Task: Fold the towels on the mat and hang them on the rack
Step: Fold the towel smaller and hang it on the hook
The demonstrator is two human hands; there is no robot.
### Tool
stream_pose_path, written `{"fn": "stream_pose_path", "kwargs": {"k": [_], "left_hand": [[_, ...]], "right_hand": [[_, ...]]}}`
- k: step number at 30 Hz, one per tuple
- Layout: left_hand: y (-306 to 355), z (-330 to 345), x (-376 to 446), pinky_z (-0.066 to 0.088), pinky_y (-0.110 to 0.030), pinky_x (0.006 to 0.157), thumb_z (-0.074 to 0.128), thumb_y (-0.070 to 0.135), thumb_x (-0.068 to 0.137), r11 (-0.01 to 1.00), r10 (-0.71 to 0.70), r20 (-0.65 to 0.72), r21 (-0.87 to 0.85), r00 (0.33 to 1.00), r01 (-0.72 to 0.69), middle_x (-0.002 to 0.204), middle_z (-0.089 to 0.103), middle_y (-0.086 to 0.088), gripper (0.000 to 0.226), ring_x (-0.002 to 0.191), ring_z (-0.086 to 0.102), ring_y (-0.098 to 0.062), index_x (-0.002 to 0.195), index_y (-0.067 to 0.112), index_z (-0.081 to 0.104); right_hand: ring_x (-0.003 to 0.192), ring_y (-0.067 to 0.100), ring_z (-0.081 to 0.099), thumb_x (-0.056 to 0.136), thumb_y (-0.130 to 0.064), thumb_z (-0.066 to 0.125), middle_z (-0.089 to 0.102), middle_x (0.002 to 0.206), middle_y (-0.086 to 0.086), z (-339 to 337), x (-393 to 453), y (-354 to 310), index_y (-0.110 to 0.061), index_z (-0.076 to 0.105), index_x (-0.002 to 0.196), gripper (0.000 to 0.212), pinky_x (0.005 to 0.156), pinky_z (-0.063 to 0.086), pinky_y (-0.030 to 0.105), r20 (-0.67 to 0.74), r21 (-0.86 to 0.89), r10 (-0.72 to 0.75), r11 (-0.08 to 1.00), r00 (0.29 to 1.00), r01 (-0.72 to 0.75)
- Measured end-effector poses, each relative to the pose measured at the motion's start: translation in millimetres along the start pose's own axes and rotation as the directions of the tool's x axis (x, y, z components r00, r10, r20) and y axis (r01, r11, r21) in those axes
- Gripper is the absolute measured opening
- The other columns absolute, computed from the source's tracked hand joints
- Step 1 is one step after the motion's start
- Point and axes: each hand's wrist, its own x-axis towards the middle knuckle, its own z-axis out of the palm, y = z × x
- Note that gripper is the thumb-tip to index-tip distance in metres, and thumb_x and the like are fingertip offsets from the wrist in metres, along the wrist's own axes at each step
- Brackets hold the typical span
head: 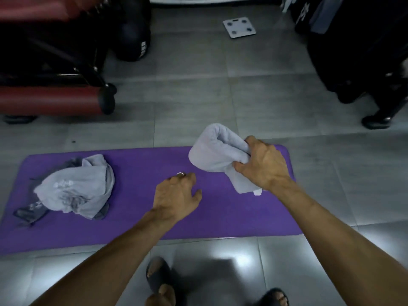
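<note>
A folded pale grey towel (215, 151) is being held above the right end of the purple mat (141, 164). A crumpled grey towel (77, 188) is lying at the mat's left end, seemingly over darker cloth.

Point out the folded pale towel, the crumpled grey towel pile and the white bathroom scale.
folded pale grey towel (212, 154): head view, its broad front face.
crumpled grey towel pile (77, 186): head view, middle of the heap.
white square bathroom scale (239, 27): head view, centre of its top.
</note>
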Motion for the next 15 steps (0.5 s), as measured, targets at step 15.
{"fn": "stream_pose_path", "kwargs": {"k": [15], "left_hand": [[291, -97, 44, 0.047, -0.032, 0.079, 0.054, 0.048, 0.088, 1.0, -0.027, -0.097, -0.006, 0.995, 0.026, 0.107, 0.064, 0.001, 0.033, 0.1, 0.062, -0.024, 0.107, 0.022, 0.058]], "right_hand": [[0.08, 0.029, 0.063, 0.078, -0.036, 0.065, 0.063, 0.088, 0.004, -244, 8, 159, -0.013, 0.054, 0.098, 0.033, 0.069, 0.053, 0.038, -0.074, 0.037, -0.013, 0.999, 0.997, 0.015]]}}
